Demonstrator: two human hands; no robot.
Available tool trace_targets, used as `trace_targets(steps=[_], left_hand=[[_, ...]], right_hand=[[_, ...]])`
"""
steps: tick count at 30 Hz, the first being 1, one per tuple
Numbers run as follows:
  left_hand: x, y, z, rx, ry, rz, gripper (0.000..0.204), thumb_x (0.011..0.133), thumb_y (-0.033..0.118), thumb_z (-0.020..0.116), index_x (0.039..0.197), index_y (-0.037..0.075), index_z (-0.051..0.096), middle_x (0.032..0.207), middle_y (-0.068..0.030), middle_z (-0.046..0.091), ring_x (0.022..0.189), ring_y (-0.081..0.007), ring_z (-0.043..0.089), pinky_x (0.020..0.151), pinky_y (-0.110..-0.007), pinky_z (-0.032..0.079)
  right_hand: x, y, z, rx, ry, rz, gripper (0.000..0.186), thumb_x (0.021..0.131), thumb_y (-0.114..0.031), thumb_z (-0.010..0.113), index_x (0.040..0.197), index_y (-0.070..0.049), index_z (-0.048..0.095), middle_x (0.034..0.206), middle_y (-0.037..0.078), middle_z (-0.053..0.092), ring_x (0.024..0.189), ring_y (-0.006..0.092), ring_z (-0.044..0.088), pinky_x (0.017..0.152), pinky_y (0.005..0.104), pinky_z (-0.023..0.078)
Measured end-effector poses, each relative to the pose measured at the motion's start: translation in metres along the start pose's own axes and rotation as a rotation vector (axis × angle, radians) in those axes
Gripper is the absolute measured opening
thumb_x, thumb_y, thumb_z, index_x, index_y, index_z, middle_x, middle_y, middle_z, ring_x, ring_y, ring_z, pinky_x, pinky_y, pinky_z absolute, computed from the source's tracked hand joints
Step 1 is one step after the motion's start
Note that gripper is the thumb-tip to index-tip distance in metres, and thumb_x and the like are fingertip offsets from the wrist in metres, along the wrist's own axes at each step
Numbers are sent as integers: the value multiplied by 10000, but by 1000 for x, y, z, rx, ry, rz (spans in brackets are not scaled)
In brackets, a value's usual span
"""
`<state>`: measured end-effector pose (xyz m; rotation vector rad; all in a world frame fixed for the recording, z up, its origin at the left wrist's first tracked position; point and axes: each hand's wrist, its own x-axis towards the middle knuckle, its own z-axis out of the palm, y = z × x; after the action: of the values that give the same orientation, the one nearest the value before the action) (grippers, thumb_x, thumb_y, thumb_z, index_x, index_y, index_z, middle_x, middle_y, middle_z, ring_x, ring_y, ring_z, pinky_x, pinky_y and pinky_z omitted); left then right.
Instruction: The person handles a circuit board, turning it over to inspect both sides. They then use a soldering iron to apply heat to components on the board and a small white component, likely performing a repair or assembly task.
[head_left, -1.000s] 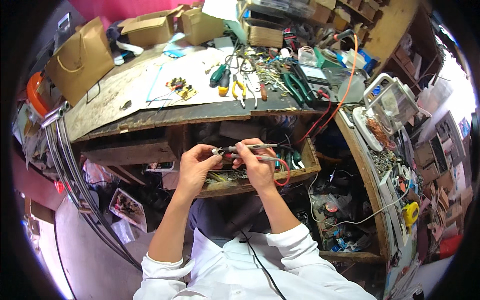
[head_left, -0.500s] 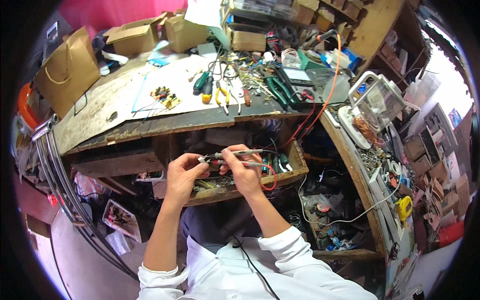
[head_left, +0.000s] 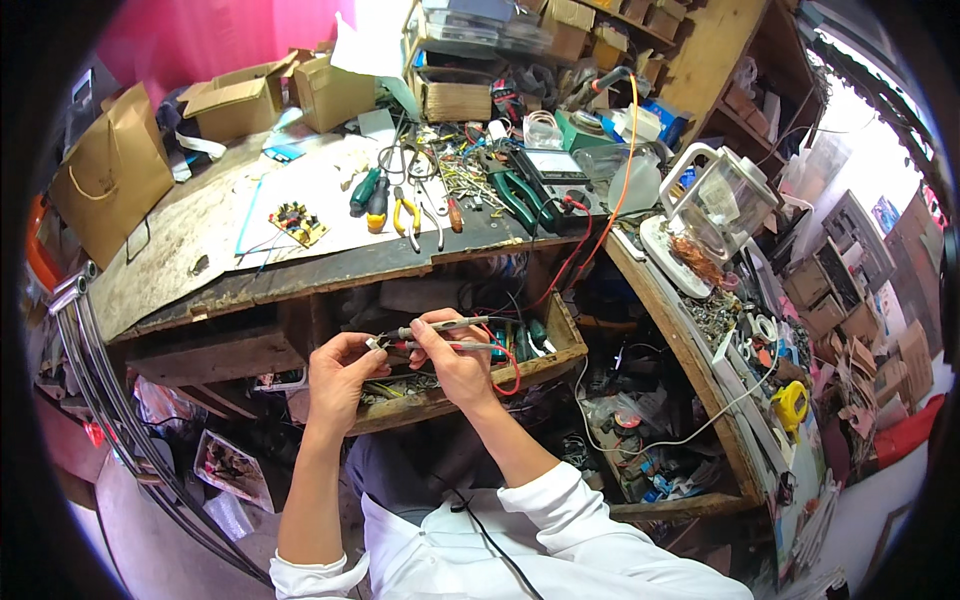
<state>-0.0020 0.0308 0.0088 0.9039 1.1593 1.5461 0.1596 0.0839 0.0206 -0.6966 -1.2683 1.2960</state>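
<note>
Over an open wooden drawer (head_left: 470, 390), my left hand (head_left: 338, 378) pinches a small whitish component (head_left: 373, 343) between thumb and fingertips. My right hand (head_left: 452, 366) grips two multimeter probes together, one grey (head_left: 470, 323) and one with a red lead (head_left: 462, 346). Both probes lie nearly level, their tips pointing left at the small component; whether they touch it is too small to tell. A red lead (head_left: 516, 378) loops down from the right hand. On the bench, the multimeter (head_left: 550, 165) has a red lead plugged in.
Pliers with yellow handles (head_left: 405, 215), green-handled cutters (head_left: 518, 195), screwdrivers (head_left: 375, 205) and a circuit board (head_left: 298, 225) lie on the workbench (head_left: 330, 268). A soldering iron (head_left: 598, 85) with an orange cord stands behind. Right, a side shelf (head_left: 690, 370) holds scrap and a yellow tape measure (head_left: 790, 405).
The whole view has shifted, so bench and hands sit further left in the picture. Both hands keep their grips, with the probe tips still close to the small component.
</note>
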Motion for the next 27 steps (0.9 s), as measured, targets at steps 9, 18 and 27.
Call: trace_targets(steps=[9,18,27], left_hand=[[-1,1,0,-6,2,-10,165,849,-30,705,1005,-35,652,880,-63,681,741,-136,672,688,-268,587],[0,1,0,2,-6,-8,166,848,-27,709,1003,-34,651,873,-65,683,736,-136,671,685,-266,584],[-2,2,0,17,0,-8,160,850,-6,706,999,-32,654,858,-67,684,731,-138,667,688,-272,577]], right_hand=[[0,0,0,15,-18,7,125,946,-114,647,943,11,654,742,61,673,616,101,637,552,241,531],[0,0,-2,-2,-18,3,132,948,-118,646,935,13,655,727,61,665,607,95,628,545,243,519],[1,0,2,-10,-12,12,119,947,-116,647,934,3,657,744,62,671,616,96,636,554,243,537]])
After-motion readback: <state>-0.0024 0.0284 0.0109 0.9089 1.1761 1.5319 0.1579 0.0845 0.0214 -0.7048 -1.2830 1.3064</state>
